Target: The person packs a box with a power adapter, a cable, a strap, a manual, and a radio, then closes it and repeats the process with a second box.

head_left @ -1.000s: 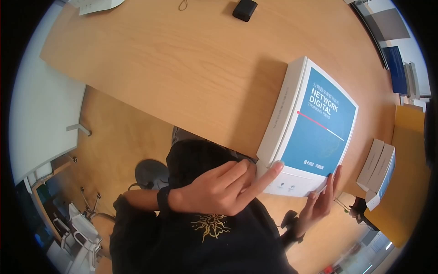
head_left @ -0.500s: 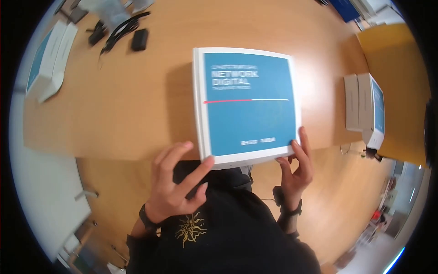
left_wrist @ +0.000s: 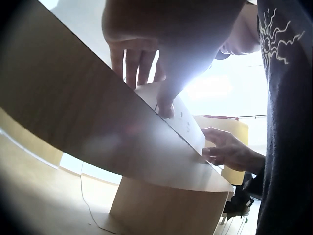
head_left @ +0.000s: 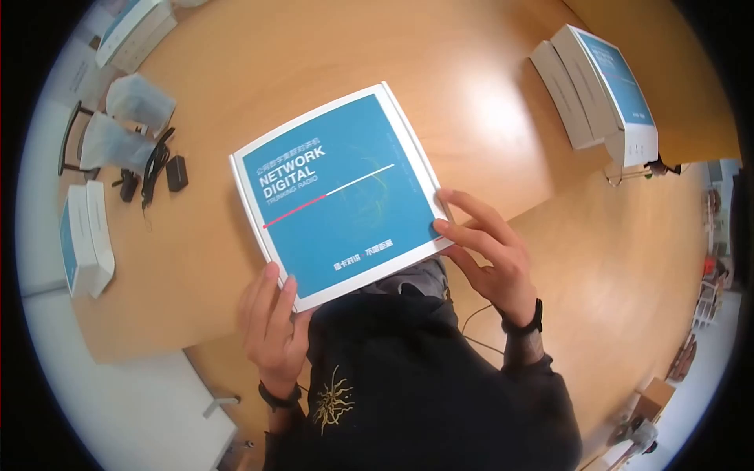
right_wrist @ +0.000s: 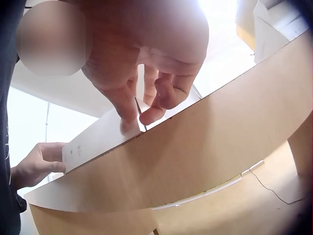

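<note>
A white box (head_left: 330, 196) with a blue "NETWORK DIGITAL" top lies at the near edge of the wooden table, lid down flat. My left hand (head_left: 271, 330) holds its near left corner, fingers along the left side; the thumb presses the near face in the left wrist view. At the near right corner, my right hand (head_left: 495, 255) grips the box, with fingers on the right side and thumb against the white front wall (right_wrist: 100, 137) in the right wrist view. The underside of the box is hidden.
Two white-and-blue boxes (head_left: 589, 94) stand at the right by a yellow panel (head_left: 667, 86). To the left are more boxes (head_left: 88, 239), plastic bags (head_left: 118, 141), a black cable (head_left: 157, 165) and a small black block (head_left: 177, 173). The table edge (head_left: 212, 341) runs close to my body.
My left hand has come from beside the box onto its near left corner. My right hand stays at the right corner. The head view has swung, so the box appears further left and tilted.
</note>
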### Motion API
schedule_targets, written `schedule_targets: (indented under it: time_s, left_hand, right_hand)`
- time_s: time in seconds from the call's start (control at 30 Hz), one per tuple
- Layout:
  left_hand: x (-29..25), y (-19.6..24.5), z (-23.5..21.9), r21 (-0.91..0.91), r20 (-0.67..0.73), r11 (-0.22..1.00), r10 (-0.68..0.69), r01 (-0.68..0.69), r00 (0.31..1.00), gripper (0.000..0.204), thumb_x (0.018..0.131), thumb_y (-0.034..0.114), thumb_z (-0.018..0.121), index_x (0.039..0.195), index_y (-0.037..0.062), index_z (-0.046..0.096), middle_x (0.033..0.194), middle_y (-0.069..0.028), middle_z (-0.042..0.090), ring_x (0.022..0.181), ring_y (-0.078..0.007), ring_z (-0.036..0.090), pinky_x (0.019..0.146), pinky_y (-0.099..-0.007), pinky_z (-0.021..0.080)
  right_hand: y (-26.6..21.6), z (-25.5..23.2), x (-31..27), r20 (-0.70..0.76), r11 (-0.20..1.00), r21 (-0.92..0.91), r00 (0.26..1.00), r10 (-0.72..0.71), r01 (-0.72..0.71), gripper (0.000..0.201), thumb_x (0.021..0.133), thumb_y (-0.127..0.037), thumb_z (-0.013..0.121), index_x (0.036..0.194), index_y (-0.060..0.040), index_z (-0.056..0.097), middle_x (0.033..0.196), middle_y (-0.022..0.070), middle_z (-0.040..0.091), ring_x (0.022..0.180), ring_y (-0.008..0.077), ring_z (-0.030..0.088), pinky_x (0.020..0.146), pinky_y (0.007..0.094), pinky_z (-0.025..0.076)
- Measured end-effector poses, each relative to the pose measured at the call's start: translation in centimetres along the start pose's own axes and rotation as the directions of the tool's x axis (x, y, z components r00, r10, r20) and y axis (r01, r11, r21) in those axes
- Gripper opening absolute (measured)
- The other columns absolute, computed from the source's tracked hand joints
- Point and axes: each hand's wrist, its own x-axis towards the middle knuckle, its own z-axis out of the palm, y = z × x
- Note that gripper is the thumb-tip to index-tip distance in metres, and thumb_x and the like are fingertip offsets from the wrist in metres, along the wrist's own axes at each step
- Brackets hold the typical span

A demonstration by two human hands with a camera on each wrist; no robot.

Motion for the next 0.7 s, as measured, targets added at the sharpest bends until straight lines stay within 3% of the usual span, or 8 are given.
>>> schedule_targets:
  time_s: [0.1, 0.17, 0.2, 0.27, 0.4, 0.6, 0.67, 0.7]
  left_hand:
    - [0.0, -0.1, 0.2, 0.042, -0.009, 0.999, 0.011, -0.011, 1.000, 0.045, 0.075, -0.002, 0.082, 0.119, -0.0017, 0.072, 0.134, -0.0218, 0.067, 0.119, -0.0413, 0.065, 0.098, -0.0474, 0.053]
    - [-0.5, -0.4, 0.6, 0.015, -0.070, 1.000, -0.007, 0.008, 0.998, 0.047, 0.074, -0.007, 0.079, 0.120, -0.0022, 0.071, 0.134, -0.0225, 0.067, 0.119, -0.0408, 0.065, 0.097, -0.0466, 0.053]
    - [-0.6, -0.5, 0.6, 0.015, -0.057, 1.000, 0.014, -0.013, 0.998, 0.047, 0.074, -0.007, 0.079, 0.120, -0.0022, 0.071, 0.134, -0.0225, 0.067, 0.119, -0.0408, 0.065, 0.097, -0.0466, 0.053]
    - [-0.7, -0.4, 0.7, -0.007, -0.090, 1.000, 0.001, -0.002, 0.996, 0.049, 0.073, -0.010, 0.076, 0.121, -0.0016, 0.071, 0.133, -0.0232, 0.067, 0.120, -0.0406, 0.065, 0.098, -0.0462, 0.053]
    - [-0.2, 0.0, 0.8, 0.021, -0.105, 1.000, -0.017, 0.019, 0.994, 0.051, 0.072, -0.009, 0.078, 0.122, -0.0012, 0.070, 0.134, -0.0234, 0.067, 0.120, -0.0418, 0.065, 0.101, -0.0470, 0.053]
    - [0.1, -0.4, 0.1, -0.034, -0.050, 0.999, 0.013, -0.015, 0.999, 0.062, 0.073, 0.003, 0.087, 0.131, 0.0009, 0.065, 0.142, -0.0238, 0.060, 0.128, -0.0440, 0.060, 0.106, -0.0492, 0.051]
    - [-0.1, -0.6, -0.1, -0.079, 0.010, 0.997, 0.013, -0.012, 1.000, 0.070, 0.075, 0.012, 0.090, 0.138, 0.0021, 0.060, 0.148, -0.0251, 0.055, 0.135, -0.0452, 0.054, 0.108, -0.0499, 0.048]
    - [0.0, -0.6, 0.0, -0.075, 0.000, 0.997, 0.013, -0.013, 1.000, 0.070, 0.075, 0.012, 0.090, 0.138, 0.0021, 0.060, 0.148, -0.0251, 0.055, 0.135, -0.0452, 0.054, 0.108, -0.0499, 0.048]
  right_hand:
    - [0.5, -0.1, 0.3, 0.022, 0.999, 0.034, 0.999, 0.035, -0.036, 0.044, 0.074, 0.003, 0.081, 0.115, -0.0114, 0.075, 0.138, 0.0100, 0.067, 0.083, 0.0219, 0.074, 0.063, 0.0295, 0.057]
    - [1.1, 0.2, 0.2, 0.003, 0.997, 0.017, 0.997, -0.074, 0.074, 0.043, 0.075, 0.003, 0.080, 0.114, -0.0130, 0.075, 0.138, 0.0081, 0.067, 0.086, 0.0216, 0.075, 0.063, 0.0287, 0.058]
    - [1.2, 0.2, 0.3, -0.018, 0.998, 0.015, 0.998, -0.060, 0.061, 0.043, 0.075, 0.003, 0.080, 0.114, -0.0130, 0.075, 0.138, 0.0081, 0.067, 0.086, 0.0216, 0.075, 0.063, 0.0287, 0.058]
    - [1.0, -0.2, 0.2, 0.014, 0.997, 0.029, 0.997, -0.077, 0.077, 0.039, 0.075, 0.008, 0.079, 0.110, -0.0092, 0.076, 0.137, 0.0123, 0.068, 0.100, 0.0250, 0.076, 0.066, 0.0301, 0.059]
    - [1.1, 0.2, -0.3, -0.017, 0.996, 0.060, 0.998, -0.061, 0.062, 0.041, 0.075, 0.007, 0.080, 0.111, -0.0109, 0.076, 0.137, 0.0131, 0.068, 0.100, 0.0254, 0.075, 0.063, 0.0295, 0.059]
    - [1.1, -0.3, 0.0, 0.055, 0.983, 0.186, 0.998, -0.006, -0.005, 0.044, 0.075, 0.003, 0.082, 0.115, -0.0121, 0.076, 0.143, 0.0128, 0.064, 0.097, 0.0234, 0.076, 0.062, 0.0294, 0.059]
    - [1.1, -0.7, 0.0, 0.124, 0.991, 0.135, 0.992, 0.000, -0.017, 0.057, 0.074, -0.006, 0.084, 0.128, -0.0186, 0.071, 0.149, 0.0041, 0.059, 0.083, 0.0187, 0.074, 0.064, 0.0298, 0.058]
    - [0.9, -0.8, 0.1, 0.123, 0.991, 0.135, 0.992, -0.010, -0.007, 0.057, 0.074, -0.006, 0.084, 0.128, -0.0186, 0.071, 0.149, 0.0041, 0.059, 0.083, 0.0187, 0.074, 0.064, 0.0298, 0.058]
